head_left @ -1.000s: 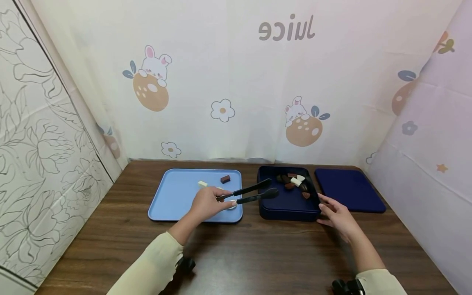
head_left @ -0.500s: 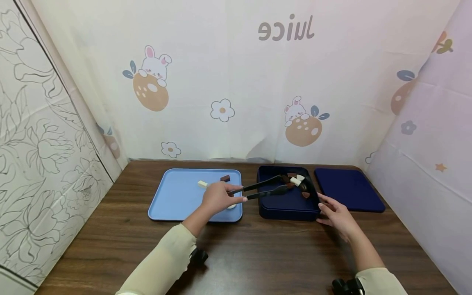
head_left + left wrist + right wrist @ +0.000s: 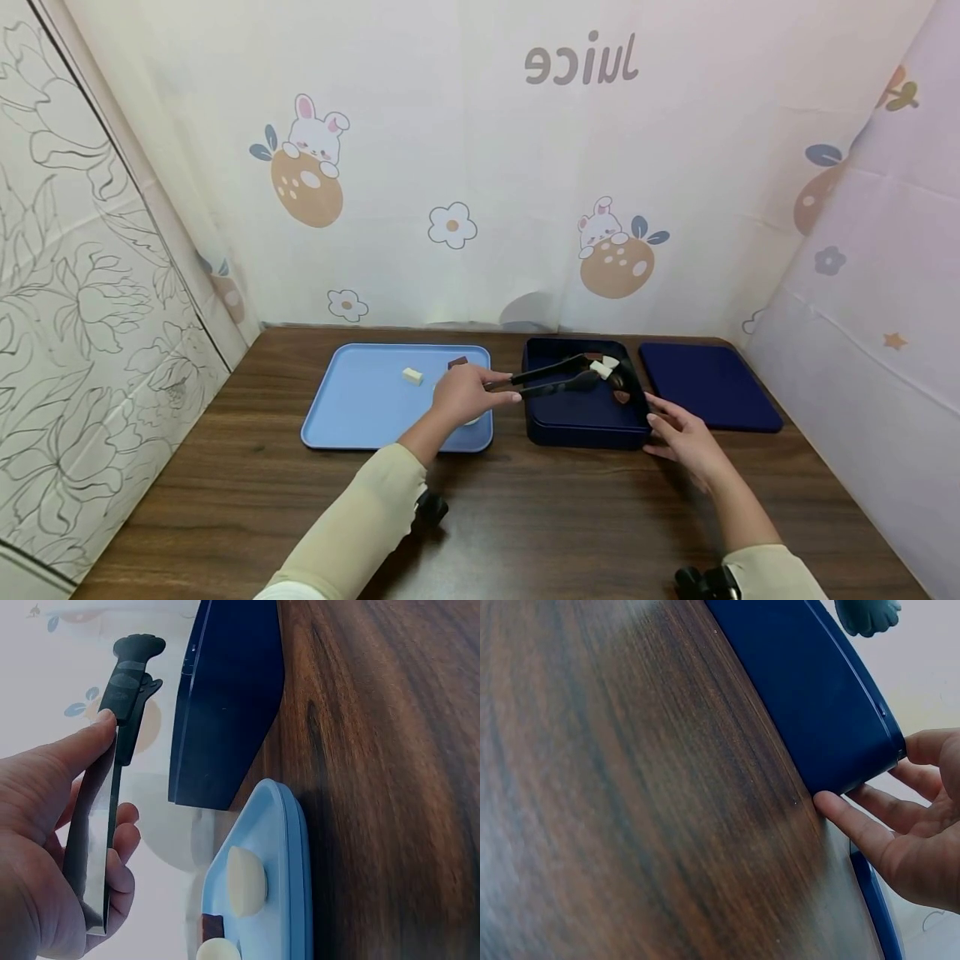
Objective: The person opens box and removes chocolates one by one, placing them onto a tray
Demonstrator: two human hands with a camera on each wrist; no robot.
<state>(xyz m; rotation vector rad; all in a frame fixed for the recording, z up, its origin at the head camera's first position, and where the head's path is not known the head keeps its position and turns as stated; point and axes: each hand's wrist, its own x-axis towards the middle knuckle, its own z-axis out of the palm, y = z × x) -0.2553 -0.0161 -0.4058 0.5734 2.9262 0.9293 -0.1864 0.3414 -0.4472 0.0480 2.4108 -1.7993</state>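
My left hand [image 3: 463,393] holds black-tipped tongs [image 3: 555,379], thumb and fingers on both arms. Their metal handle shows in the left wrist view. The tong tips are over the navy box [image 3: 585,435], slightly apart, near several brown and white chocolate pieces [image 3: 602,368]; whether they touch any I cannot tell. My right hand [image 3: 686,442] rests its fingers against the box's right side, low and near the rim. Under my left hand lies a light blue tray [image 3: 352,417], with a white piece [image 3: 412,377] and a brown piece [image 3: 457,363]; more pale pieces [image 3: 247,881] are partly hidden.
A flat navy lid [image 3: 708,387] lies at the right, beyond my right hand. The wooden table [image 3: 525,517] runs to a printed curtain [image 3: 480,167] at the back, with panels on both sides.
My left hand has moved to the right, carrying the tongs from the box's left edge to the pieces inside; the tips have come closer together. The right hand has stayed against the box.
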